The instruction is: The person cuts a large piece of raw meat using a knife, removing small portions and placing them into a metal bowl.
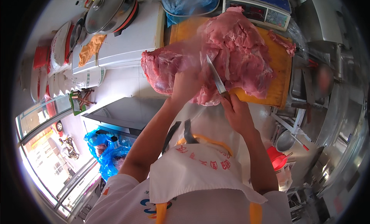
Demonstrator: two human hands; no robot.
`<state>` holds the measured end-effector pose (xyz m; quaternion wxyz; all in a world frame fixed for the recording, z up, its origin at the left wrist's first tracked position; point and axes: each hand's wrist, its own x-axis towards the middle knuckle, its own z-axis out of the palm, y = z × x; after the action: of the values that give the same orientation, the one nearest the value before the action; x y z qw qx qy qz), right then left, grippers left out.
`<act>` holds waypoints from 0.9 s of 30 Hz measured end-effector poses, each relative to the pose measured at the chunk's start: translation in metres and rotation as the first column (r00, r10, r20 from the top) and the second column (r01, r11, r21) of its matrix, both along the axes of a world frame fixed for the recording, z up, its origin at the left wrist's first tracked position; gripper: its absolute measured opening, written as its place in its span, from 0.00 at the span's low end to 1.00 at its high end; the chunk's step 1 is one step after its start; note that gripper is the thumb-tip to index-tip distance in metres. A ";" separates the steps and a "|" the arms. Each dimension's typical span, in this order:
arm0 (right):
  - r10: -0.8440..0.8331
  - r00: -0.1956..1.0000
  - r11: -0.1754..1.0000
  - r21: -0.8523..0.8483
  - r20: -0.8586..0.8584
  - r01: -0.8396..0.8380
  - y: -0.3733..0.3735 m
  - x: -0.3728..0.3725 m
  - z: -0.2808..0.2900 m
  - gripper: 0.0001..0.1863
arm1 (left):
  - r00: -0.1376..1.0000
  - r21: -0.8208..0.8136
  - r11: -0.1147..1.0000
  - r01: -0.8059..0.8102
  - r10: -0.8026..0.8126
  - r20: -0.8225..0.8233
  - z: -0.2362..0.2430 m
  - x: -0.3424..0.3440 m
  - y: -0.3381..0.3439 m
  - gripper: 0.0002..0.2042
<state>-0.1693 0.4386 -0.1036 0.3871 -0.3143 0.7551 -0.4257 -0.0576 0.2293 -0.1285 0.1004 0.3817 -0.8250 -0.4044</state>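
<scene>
The right hand has its grip clamped on the knife, blade angled away over the meat on the board, while the left hand lies against the meat — presumably to steady it — its grip too blurred to tell.

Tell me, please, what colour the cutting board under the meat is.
The cutting board is yellow-orange; it shows best in the head view.

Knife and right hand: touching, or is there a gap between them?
Touching. The head view shows it: the right hand is wrapped around the handle end of the knife, with no gap between them.
</scene>
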 end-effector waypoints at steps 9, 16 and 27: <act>0.111 0.951 0.992 -0.020 -0.289 -0.122 -0.020 -0.012 -0.029 0.14 | 0.988 -0.083 0.988 -0.133 0.125 -0.089 -0.014 -0.013 0.019 0.07; 0.300 0.937 0.920 0.315 -0.181 -0.234 0.002 -0.005 -0.009 0.16 | 0.981 -0.087 0.977 -0.193 0.190 -0.032 -0.024 -0.005 0.028 0.06; 0.345 0.926 0.922 0.239 -0.153 -0.305 0.010 -0.023 -0.016 0.14 | 0.971 -0.118 0.964 -0.240 0.238 -0.028 -0.021 0.007 0.043 0.05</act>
<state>-0.1919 0.4490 -0.1192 0.4092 -0.4323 0.7667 -0.2404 -0.0511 0.2718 -0.1494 0.1767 0.4691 -0.7950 -0.3415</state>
